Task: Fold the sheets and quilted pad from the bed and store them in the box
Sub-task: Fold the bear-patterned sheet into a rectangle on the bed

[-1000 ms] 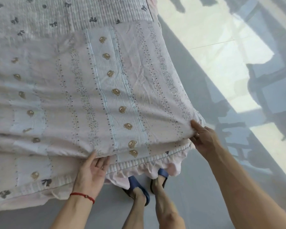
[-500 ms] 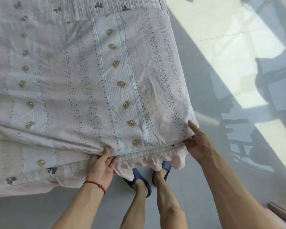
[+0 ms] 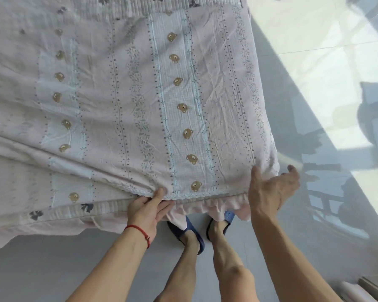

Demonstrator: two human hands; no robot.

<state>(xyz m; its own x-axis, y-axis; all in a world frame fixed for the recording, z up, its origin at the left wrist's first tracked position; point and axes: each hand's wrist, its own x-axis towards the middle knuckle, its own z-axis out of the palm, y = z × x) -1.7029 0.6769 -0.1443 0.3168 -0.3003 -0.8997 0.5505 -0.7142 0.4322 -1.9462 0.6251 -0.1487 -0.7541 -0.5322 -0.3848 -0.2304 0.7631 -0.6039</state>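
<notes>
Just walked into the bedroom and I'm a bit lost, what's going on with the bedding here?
A person stands at the foot corner of the bed, working on the bear-print sheet that lies over the quilted pad. The left hand pinches the sheet's lace-trimmed edge, thumb on top. The right hand is at the sheet's corner with fingers spread, thumb on the fabric, not visibly gripping it. The sheet is spread flat, not yet folded, and no box is in view.

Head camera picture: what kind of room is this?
Probably a bedroom. A bear-print sheet lies over a quilted pad on a bed, beside a shiny tiled floor.
</notes>
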